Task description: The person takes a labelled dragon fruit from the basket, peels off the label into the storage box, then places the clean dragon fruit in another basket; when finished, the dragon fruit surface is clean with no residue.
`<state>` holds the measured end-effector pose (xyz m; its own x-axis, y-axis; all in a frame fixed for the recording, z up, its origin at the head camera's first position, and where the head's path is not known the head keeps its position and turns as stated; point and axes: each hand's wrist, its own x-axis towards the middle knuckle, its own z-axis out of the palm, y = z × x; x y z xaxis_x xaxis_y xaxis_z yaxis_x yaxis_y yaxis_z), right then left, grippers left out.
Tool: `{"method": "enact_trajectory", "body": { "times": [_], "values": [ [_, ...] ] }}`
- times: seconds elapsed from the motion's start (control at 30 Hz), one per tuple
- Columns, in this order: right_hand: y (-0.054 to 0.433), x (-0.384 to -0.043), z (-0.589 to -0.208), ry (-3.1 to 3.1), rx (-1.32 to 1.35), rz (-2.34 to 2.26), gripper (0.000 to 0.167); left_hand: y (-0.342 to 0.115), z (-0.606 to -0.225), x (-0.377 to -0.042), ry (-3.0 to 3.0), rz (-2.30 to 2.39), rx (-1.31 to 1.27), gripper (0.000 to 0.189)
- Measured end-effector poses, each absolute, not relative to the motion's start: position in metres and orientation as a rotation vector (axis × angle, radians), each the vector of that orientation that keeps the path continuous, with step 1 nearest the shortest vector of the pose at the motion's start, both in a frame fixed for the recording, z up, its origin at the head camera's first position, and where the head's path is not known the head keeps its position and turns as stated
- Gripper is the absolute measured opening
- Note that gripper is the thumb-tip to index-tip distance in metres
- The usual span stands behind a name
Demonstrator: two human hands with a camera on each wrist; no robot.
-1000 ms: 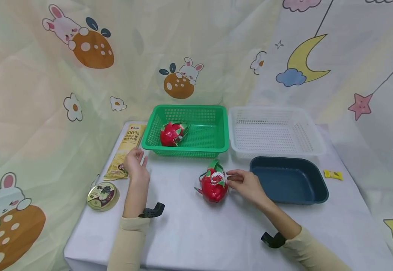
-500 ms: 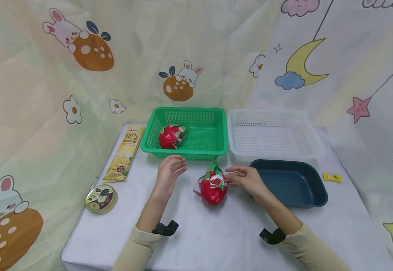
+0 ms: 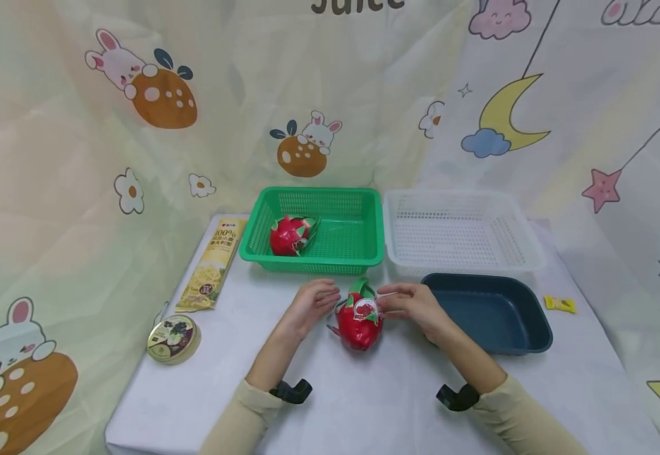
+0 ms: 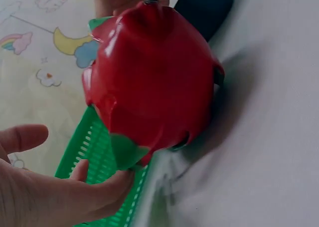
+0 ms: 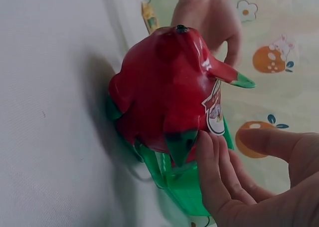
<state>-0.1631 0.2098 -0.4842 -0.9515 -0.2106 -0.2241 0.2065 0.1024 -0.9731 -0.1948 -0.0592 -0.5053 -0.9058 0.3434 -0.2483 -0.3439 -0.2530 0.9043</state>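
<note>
On the white cloth (image 3: 364, 404): red dragon fruit (image 3: 359, 331) (stickered), between both hands.
Left hand (image 3: 312, 306): fingers loosely extended, gripping nothing.
Right hand (image 3: 414, 306): fingers nearly straight, tips touching fruit.

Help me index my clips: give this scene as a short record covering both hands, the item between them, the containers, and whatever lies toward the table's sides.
Central item: red dragon fruit with a label, on the white cloth
Left hand: at its left, fingers loosely extended
Right hand: at its right, fingers loosely extended
Green basket: holds another dragon fruit
White basket: right of the green basket
Dark blue tray: in front of the white basket
Left side: long yellow packet, round tin
Right side: small yellow packet
</note>
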Motion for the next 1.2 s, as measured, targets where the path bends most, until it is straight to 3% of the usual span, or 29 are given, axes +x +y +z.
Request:
{"method": "enact_trajectory", "body": {
  "times": [0.53,1.2],
  "values": [
    [0.213,-0.167,-0.492,2.023,-0.029,-1.868,0.046,-0.052,-0.520,-0.216,1.547,2.112,0.055,0.050],
    [0.212,-0.164,-0.481,1.931,-0.223,-1.795,0.036,-0.053,-0.502,-0.214,1.637,2.067,0.128,0.036]
  ]
}}
